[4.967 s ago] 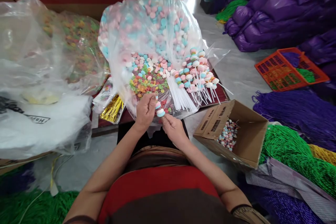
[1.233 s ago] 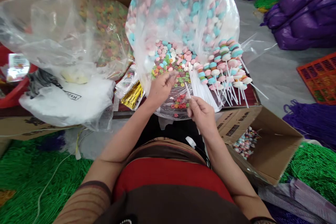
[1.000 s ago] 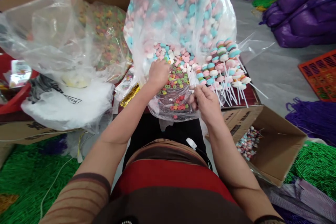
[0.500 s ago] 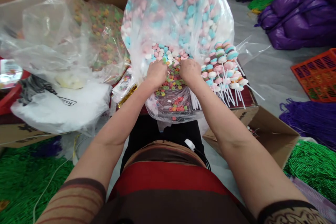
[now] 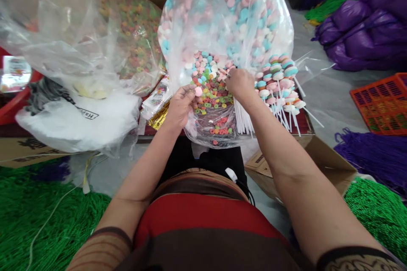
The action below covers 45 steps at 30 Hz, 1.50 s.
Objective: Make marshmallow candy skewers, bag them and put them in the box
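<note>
Between the thumb and fingers of my left hand (image 5: 182,103) is a round pink marshmallow (image 5: 198,91). My right hand (image 5: 241,86) is closed, knuckles up, over the right side of the candy pile; what its fingertips hold is hidden. Small ring candies (image 5: 216,98) in red, green and yellow lie between the hands. Pink, blue and white marshmallows (image 5: 206,61) spill from the mouth of a large clear bag (image 5: 203,25) behind them. A bundle of white sticks (image 5: 243,116) lies below my right hand. Finished-looking marshmallow skewers (image 5: 281,87) are heaped to its right.
A clear bag of ring candies (image 5: 138,42) stands left, with a white plastic bag (image 5: 79,123) before it. Gold twist ties (image 5: 159,115) lie near my left wrist. An open cardboard box (image 5: 305,165), an orange crate (image 5: 381,103) and purple bundles (image 5: 356,29) are at right.
My left hand has drawn back toward me and turned, now showing a pink marshmallow in its fingers. The right hand stays over the pile's right side. The whole view has shifted slightly.
</note>
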{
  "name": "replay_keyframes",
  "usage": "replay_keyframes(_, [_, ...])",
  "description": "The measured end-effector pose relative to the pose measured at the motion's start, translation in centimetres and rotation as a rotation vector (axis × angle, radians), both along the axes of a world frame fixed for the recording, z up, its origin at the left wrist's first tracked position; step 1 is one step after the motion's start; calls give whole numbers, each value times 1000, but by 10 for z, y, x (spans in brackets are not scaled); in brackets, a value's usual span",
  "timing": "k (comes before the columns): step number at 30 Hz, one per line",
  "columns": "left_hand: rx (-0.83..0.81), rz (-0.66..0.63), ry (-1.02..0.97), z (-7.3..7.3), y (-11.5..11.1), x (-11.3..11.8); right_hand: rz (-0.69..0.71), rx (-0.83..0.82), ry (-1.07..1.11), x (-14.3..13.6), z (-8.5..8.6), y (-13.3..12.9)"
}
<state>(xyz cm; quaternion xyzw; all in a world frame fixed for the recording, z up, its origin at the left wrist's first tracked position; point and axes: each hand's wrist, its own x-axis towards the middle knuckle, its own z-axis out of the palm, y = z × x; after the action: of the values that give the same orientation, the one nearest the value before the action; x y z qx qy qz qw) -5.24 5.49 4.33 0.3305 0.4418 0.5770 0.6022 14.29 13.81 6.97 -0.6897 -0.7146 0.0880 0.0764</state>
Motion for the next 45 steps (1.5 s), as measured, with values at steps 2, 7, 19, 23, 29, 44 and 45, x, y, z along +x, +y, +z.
replay_keyframes(2, [-19,-3,-90,0,-6,4,-58,46,143,6,10,-11])
replay_keyframes(7, [8,-14,-126,-3,-11,23,-22,-14,878,7,16,-62])
replay_keyframes(19, [88,-1,242,-22,-21,54,-197,-12,1292,-17,-9,-119])
replay_keyframes(23, [111,62,356,-14,-28,50,-174,54,1218,-20,-13,-125])
replay_keyframes(29, [186,-144,383,-4,-38,42,-195,118,1000,-18,-12,-128])
replay_keyframes(44, [-51,-144,-43,-9,-36,36,-65,-203,1367,-2,3,-196])
replay_keyframes(45, [-53,-142,-65,-9,-36,37,-46,-233,1333,-4,1,-199])
